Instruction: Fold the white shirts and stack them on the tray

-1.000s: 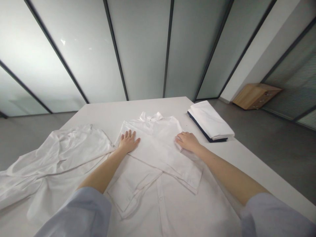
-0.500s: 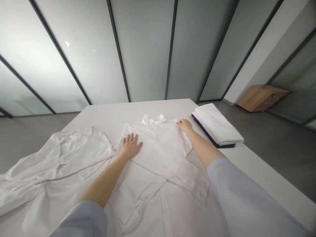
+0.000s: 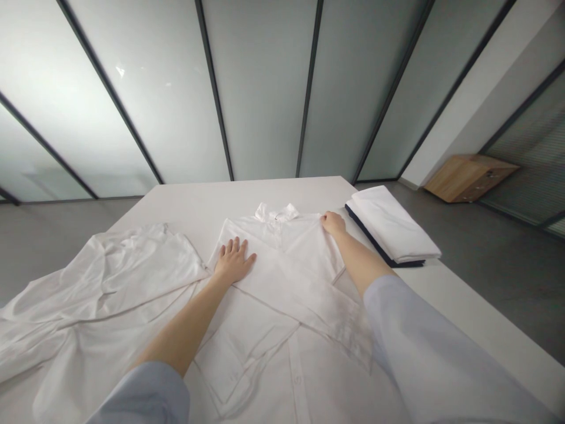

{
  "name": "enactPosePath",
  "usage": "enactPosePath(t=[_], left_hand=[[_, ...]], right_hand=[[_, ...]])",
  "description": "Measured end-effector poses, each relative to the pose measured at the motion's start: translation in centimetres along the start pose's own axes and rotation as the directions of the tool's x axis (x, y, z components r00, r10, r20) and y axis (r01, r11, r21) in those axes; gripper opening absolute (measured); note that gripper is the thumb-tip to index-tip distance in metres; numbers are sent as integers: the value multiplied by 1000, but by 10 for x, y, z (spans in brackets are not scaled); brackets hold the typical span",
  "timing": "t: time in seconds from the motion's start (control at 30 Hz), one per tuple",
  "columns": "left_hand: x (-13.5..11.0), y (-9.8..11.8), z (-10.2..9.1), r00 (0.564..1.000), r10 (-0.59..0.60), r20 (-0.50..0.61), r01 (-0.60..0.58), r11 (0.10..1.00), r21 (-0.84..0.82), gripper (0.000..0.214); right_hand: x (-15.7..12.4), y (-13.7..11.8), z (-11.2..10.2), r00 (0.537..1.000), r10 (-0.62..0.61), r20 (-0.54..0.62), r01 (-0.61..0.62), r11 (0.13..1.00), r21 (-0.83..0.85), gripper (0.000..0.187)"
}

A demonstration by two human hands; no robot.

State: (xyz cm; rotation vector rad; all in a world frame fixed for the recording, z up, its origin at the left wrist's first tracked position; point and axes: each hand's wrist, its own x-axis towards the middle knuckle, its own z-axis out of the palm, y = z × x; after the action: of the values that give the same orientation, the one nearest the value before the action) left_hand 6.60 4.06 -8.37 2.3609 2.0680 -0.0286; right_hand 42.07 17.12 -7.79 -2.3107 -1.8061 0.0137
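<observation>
A white shirt (image 3: 282,271) lies spread before me with its collar at the far end and its sleeves folded across the front. On its upper left part rests my left hand (image 3: 233,259), palm down with the fingers spread. At the far right shoulder, my right hand (image 3: 333,224) has its fingers closed on the shirt's edge; the fingertips are partly hidden. Another white garment (image 3: 132,271), loose and wrinkled, lies to the left, touching the shirt's side.
On the right of the white table (image 3: 203,197) sits a folded white cloth (image 3: 392,224) on top of dark folded fabric (image 3: 371,238). A wooden cabinet (image 3: 463,176) stands on the floor at the far right. Frosted glass panels (image 3: 260,88) rise behind the table.
My right hand has shifted slightly right at the shoulder, and its fingers look more curled. The right sleeve's lower end has moved a little. My left hand stays flat in place.
</observation>
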Motion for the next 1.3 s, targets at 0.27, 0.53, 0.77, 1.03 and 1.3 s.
enactPosePath(t=[0.27, 0.53, 0.77, 1.03, 1.3], left_hand=[[-1, 0, 1, 1000, 0, -19, 0, 1000, -6, 71], [0, -1, 3, 1000, 9, -22, -9, 1000, -4, 71], [0, -2, 3, 1000, 2, -17, -2, 1000, -3, 70], [-2, 1, -1, 1000, -1, -11, 1, 1000, -1, 70], [-3, 1, -4, 1000, 3, 20, -2, 1000, -7, 71]], right_hand=[[4, 4, 5, 1000, 25, 14, -26, 992, 123, 22], [5, 7, 3, 998, -50, -25, 52, 993, 109, 24], [2, 7, -3, 999, -42, 6, 43, 999, -8, 35], [-19, -1, -19, 994, -87, -69, 87, 996, -4, 46], [-106, 12, -6, 936, -333, 114, 345, 933, -107, 65]])
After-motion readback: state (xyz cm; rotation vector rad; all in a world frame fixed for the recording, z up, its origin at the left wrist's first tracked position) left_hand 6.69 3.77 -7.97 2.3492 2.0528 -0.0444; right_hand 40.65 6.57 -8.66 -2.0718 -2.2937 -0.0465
